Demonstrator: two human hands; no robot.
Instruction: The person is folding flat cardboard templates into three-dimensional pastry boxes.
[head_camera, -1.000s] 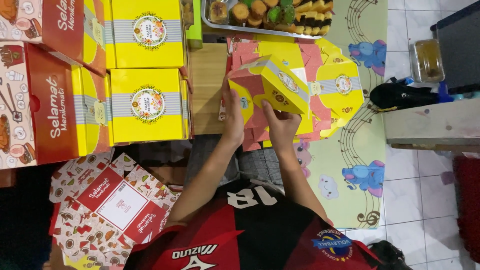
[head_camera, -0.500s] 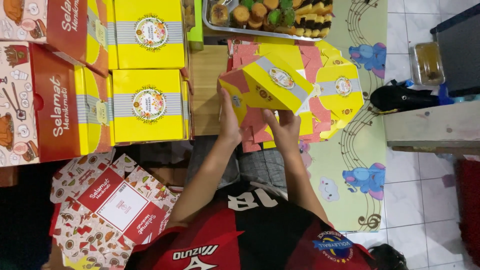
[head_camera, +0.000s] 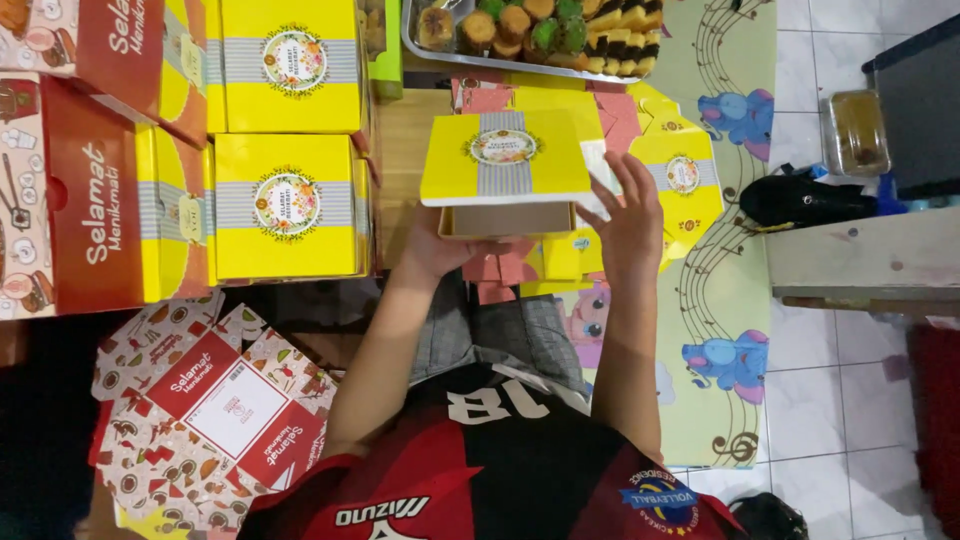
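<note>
Two hands work on 1 yellow box (head_camera: 505, 160) w/ a grey stripe and a round flower sticker on its lid. The box sits up in the air, just above the lap, in front of a pile of flat yellow and pink box sheets (head_camera: 680, 180).

The left hand (head_camera: 435, 250) is under the box and holds it from below; its fingers are mostly hidden behind the box, so can't tell how they curl. The right hand (head_camera: 625, 220) is at the box's right side w/ fingers spread wide and straight, tips near the lid's edge. Can't tell if they touch it.

To the left are 2 done yellow boxes seen from the top, same sticker: 1 at the top (head_camera: 290, 65) and 1 just below it (head_camera: 285, 205). More stand on their sides next to them. Red boxes (head_camera: 95, 215) w/ white writing are at the far left. 1 flat red and white sheet (head_camera: 215, 400) lies by the left elbow.

1 metal tray (head_camera: 430, 55) at the top holds lots of small cakes, brown, green & striped. A mat w/ blue elephants (head_camera: 725, 355) is under it all. 1 black bag (head_camera: 800, 200) rests on the right.
</note>
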